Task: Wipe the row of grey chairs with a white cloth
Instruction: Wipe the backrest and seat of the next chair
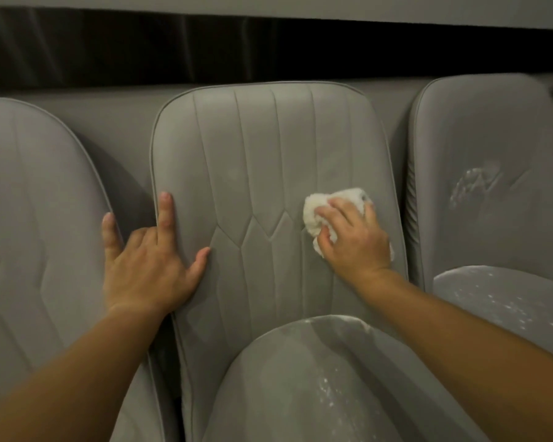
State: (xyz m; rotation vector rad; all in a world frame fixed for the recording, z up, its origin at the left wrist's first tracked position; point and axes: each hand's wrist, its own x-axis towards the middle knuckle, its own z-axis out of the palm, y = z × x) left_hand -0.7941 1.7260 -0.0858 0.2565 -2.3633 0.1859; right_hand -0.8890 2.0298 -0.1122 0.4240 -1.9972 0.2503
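Now our right hand point(353, 236) bunches the white cloth point(329, 215) against the middle chair's backrest point(262, 173) to rub it, while our left hand point(147, 260), fingers spread flat, braces its edge, probably for steadiness.

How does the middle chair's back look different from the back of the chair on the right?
The middle chair back looks clean, with crisp stitched lines; the right chair back carries whitish smears near its middle. The left hand rests spread at the middle chair back's edge and the right hand presses a white cloth on it; nothing touches the right chair back. Both are grey and padded.
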